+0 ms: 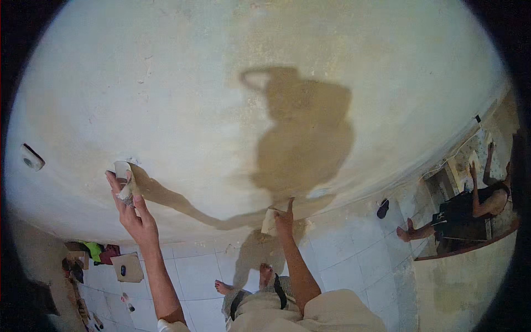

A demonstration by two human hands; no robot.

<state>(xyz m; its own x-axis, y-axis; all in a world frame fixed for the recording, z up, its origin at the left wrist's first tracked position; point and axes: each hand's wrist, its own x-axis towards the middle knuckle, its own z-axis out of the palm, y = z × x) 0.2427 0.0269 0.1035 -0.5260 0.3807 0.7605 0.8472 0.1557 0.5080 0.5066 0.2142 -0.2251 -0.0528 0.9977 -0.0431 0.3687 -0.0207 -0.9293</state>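
A pale, worn wall (188, 94) fills most of my view, with brownish patches and shadows on it. At the left, my left hand (130, 205) holds a curled, thin pale piece (124, 177), smudged grey, against a small rough patch of the wall. Lower and right of centre, my right hand (283, 220) grips a flat beige piece (268, 223), its index finger stretched up to the wall. A small white wall fitting (32, 156) is left of my left hand.
Tiled floor (193, 271) lies below with my bare feet. Boxes, cloths (108, 254) and a cardboard sheet (127, 265) lie lower left. At the right, another person (481, 202) in dark clothing raises both hands near an opening, beside a pale ledge (453, 276). A dark sandal (382, 208) sits near the wall's foot.
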